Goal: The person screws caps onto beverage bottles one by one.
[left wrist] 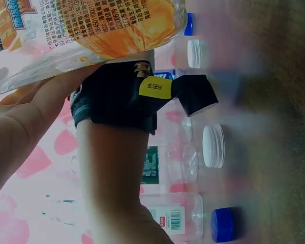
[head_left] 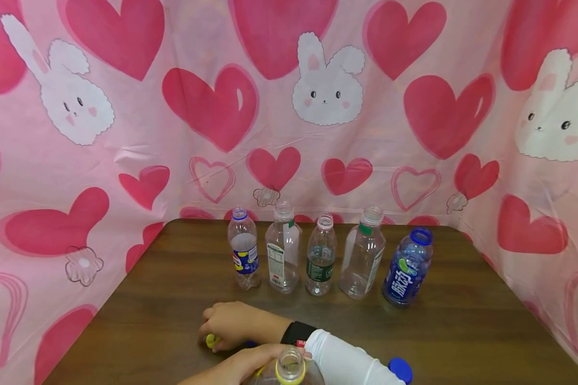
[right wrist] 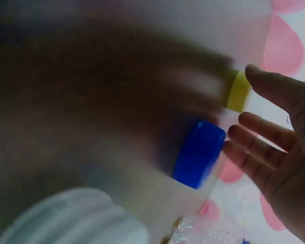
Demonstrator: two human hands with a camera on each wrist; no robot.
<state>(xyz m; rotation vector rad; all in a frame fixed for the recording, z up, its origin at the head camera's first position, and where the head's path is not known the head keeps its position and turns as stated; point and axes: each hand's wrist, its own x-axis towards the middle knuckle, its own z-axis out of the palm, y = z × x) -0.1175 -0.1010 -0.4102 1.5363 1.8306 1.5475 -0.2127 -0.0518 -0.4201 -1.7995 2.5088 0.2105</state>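
At the table's front, my left hand (head_left: 250, 363) grips a large clear bottle (head_left: 313, 374) with an open mouth and a yellow neck ring. An orange printed label (left wrist: 127, 30) shows on it in the left wrist view. My right arm reaches leftward across, past the bottle. Its hand (head_left: 236, 323) pinches a yellow bottle cap (right wrist: 239, 91) between thumb and index finger, close to the tabletop. The other right fingers (right wrist: 254, 145) extend beside a blue cap (right wrist: 200, 154) on the table. That cap is mostly hidden behind the hand in the head view.
Several uncapped bottles stand in a row at the back: a blue-ringed one (head_left: 244, 256), a clear one (head_left: 284, 251), a green-labelled one (head_left: 320, 262), another clear one (head_left: 363, 256) and a blue-wrapped one (head_left: 408, 267). Caps lie nearer, including a blue one (head_left: 401, 370) and a white one (left wrist: 213, 146).
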